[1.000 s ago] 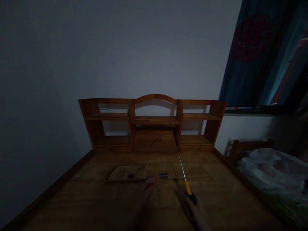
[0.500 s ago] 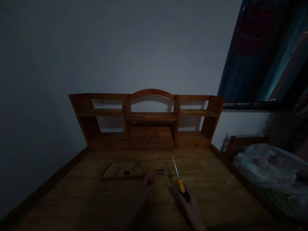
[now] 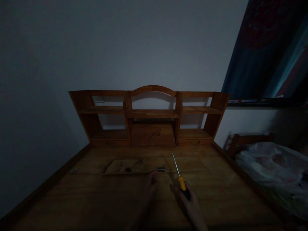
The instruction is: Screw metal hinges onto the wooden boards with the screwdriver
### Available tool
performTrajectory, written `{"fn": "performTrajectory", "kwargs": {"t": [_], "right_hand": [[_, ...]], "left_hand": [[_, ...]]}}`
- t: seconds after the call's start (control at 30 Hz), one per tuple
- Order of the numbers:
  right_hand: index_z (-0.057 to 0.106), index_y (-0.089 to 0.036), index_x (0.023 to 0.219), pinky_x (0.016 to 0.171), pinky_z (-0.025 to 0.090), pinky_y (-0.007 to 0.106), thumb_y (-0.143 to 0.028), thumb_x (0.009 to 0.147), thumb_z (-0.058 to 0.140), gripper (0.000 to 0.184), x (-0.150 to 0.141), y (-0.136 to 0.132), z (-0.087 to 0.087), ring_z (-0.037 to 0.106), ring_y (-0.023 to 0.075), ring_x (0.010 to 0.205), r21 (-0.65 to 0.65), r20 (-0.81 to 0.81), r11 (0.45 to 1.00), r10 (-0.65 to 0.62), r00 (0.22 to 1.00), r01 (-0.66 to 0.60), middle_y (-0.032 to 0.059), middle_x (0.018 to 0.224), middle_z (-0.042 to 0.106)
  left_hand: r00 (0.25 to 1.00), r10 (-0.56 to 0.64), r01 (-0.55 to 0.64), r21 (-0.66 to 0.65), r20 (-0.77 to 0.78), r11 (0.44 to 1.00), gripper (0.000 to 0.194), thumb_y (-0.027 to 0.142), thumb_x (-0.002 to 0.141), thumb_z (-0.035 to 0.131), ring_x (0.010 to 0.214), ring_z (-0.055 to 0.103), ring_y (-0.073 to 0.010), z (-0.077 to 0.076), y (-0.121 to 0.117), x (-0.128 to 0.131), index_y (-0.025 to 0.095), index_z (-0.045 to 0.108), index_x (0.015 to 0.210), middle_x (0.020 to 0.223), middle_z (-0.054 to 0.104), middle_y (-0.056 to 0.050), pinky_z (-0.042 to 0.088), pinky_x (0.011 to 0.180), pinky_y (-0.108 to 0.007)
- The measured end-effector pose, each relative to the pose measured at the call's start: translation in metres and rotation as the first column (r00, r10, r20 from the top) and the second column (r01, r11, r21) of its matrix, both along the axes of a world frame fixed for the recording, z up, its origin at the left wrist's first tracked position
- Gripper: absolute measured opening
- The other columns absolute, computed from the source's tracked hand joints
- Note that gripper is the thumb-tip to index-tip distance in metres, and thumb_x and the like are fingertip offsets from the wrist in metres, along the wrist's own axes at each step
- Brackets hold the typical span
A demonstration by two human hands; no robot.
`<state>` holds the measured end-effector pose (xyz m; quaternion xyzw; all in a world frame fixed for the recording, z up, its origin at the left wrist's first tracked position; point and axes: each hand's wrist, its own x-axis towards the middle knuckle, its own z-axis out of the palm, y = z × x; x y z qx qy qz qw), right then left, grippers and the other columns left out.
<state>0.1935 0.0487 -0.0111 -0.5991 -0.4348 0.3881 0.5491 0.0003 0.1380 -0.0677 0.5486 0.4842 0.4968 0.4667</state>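
In the head view my right hand (image 3: 189,199) is wrapped round a screwdriver (image 3: 181,183) with a yellow and black handle. Its thin metal shaft points up and away from me over the desk. My left hand (image 3: 150,183) is low over the wood with thumb and fingertips drawn together; anything between them is too dark to make out. Just beyond those fingertips lies a small metal hinge (image 3: 161,169) at the near edge of a long wooden board (image 3: 115,166). On the board's left part is a small dark clump (image 3: 128,169), its kind unclear.
A wooden shelf unit (image 3: 154,114) with several compartments stands at the back of the desk (image 3: 101,199), against a pale wall. A small shiny object (image 3: 73,171) lies near the left rim. To the right are a plastic-covered pile (image 3: 271,163) and a dark curtain (image 3: 255,54).
My left hand has moved slightly right and its fingers have drawn closer together near the hinge. The screwdriver stays in my right hand, nearly unmoved. The camera view has shifted a little.
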Motion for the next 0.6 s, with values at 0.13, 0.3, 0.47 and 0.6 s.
{"fn": "performTrajectory", "kwargs": {"t": [0.13,0.3,0.47,0.6], "right_hand": [[0.072,-0.014,0.101,0.086,0.05,0.037,-0.058,0.074,0.071,0.052,0.0,0.001,-0.002,0.064,0.0316,0.1,0.034,0.016,0.999,0.016,1.0,-0.017,0.0118,0.102,0.073],[0.071,-0.014,0.101,0.084,0.051,0.035,-0.058,0.074,0.071,0.051,-0.001,0.001,-0.005,0.065,0.0294,0.095,0.052,0.033,0.999,0.011,0.999,-0.013,0.0114,0.098,0.073],[0.071,-0.015,0.099,0.077,0.053,0.035,-0.055,0.067,0.076,0.051,-0.005,0.006,-0.009,0.066,0.0279,0.084,0.017,0.066,1.0,-0.017,0.998,0.016,0.0083,0.085,0.072],[0.064,-0.018,0.119,0.086,0.053,0.036,-0.04,0.058,0.085,0.068,-0.003,0.015,-0.004,0.065,0.0285,0.099,0.014,0.109,0.987,0.158,0.981,-0.161,0.0079,0.105,0.072]], "left_hand": [[0.998,0.041,-0.04,-0.023,0.042,0.999,0.051,0.029,0.067,0.061,0.113,0.056,-0.0312,-0.001,-0.002,0.001,0.021,0.06,0.118,0.119,0.061,-0.011,0.044,0.099,-0.043],[0.998,0.04,-0.037,-0.052,0.054,0.998,0.048,0.027,0.063,0.061,0.112,0.056,-0.0309,0.0,0.003,0.002,0.023,0.062,0.111,0.116,0.063,-0.01,0.044,0.099,-0.042],[0.998,0.009,-0.003,-0.082,0.063,0.997,0.043,0.033,0.065,0.063,0.11,0.057,-0.0312,0.014,0.001,-0.002,0.021,0.063,0.105,0.11,0.065,-0.01,0.044,0.098,-0.042],[0.982,-0.094,0.099,-0.02,0.163,0.995,0.041,0.034,0.071,0.061,0.111,0.06,-0.0292,0.02,-0.006,-0.005,0.021,0.063,0.109,0.113,0.068,-0.008,0.045,0.099,-0.041]]}}
